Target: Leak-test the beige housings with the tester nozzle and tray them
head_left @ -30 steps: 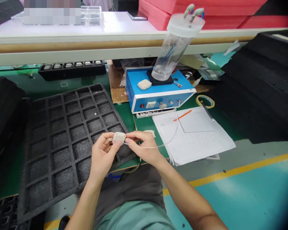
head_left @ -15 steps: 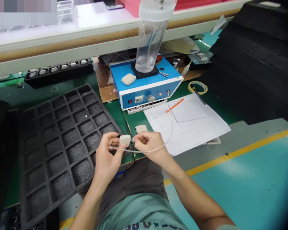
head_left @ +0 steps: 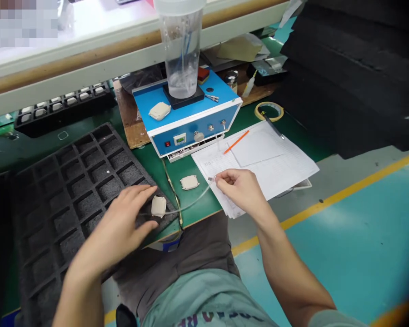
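Observation:
A small off-white plastic case (head_left: 158,207) lies at the near right corner of the black foam tray (head_left: 135,169). My left hand (head_left: 121,227) is just left of it, thumb and fingers apart, and it does not grip the case. Over the front edge of the papers, my right hand (head_left: 240,188) pinches the end of a thin clear tube (head_left: 194,200). From those fingertips the tube curves left, passes by the case and runs toward my left palm. A second off-white case (head_left: 190,182) rests on the green table between the tray and the papers.
Behind stands a blue control box (head_left: 191,129) bearing a clear plastic cup (head_left: 180,59) and another off-white case (head_left: 159,111). Paper sheets (head_left: 279,168), an orange stick (head_left: 236,141), a pen (head_left: 274,127) and a tape roll (head_left: 257,111) lie right. A black tray of cases (head_left: 51,119) stands back left.
My left hand has let go of the case, which now lies on the tray corner. My right hand has moved right, away from the case, with the tube end. The view has shifted.

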Tool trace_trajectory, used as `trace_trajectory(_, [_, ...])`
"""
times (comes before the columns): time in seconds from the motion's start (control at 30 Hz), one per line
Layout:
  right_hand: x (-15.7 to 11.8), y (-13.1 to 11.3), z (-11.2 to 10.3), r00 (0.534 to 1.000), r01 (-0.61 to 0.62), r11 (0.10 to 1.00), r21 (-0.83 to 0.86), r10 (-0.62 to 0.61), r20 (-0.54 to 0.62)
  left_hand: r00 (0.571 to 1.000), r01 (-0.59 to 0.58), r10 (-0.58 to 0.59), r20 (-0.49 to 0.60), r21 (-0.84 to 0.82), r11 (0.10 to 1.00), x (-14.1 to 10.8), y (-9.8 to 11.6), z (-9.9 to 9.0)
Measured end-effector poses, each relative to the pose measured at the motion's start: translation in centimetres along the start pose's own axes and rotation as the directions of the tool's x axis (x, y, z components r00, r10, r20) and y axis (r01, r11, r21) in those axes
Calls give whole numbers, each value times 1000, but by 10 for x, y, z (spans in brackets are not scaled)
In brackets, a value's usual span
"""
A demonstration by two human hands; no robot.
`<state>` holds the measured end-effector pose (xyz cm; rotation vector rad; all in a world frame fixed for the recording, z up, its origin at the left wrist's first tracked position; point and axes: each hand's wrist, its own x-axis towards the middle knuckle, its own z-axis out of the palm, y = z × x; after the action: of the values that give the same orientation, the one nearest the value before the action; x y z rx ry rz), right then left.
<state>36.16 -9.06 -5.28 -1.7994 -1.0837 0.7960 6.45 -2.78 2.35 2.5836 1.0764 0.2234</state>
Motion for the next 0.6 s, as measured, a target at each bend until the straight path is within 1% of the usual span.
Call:
trace_trajectory(0.03, [1,0,-3,1000,1,998,-66,0,11,998,-51,51,44,-21,999,14,-2,-8])
trace_trajectory(0.07, [2,0,-6,1000,3,992,-130,0,21,995,-68,70,65,-30,997,30,-1,-12])
trace_trajectory(0.1, [3,-1,-8,1000,5,983,-186,0,29,995,-48,50,88,-25,999,48,1,-13])
trace_trajectory(0.17, [5,-3,-11,999,9,963,-269,2,39,988,32,-35,152,22,999,84,13,-4])
trace_trajectory(0.2, [5,-4,-11,999,9,955,-296,4,43,977,44,-55,208,59,997,99,19,3])
trace_trajectory(0.27, [7,-5,-13,999,7,944,-329,10,50,962,34,-55,267,83,996,118,30,19])
trace_trajectory(0.3, [8,-5,-14,999,9,941,-339,9,51,958,25,-48,283,84,996,123,33,26])
trace_trajectory(0.37, [9,-4,-16,999,8,943,-333,2,32,958,27,-48,284,76,997,123,36,34])
trace_trajectory(0.5, [7,-3,-16,999,-1,959,-282,-10,-36,964,33,-42,262,36,999,115,32,35])
trace_trajectory(0.6, [1,-4,-12,1000,20,956,-291,-18,10,969,-9,11,246,-8,1000,116,35,39])
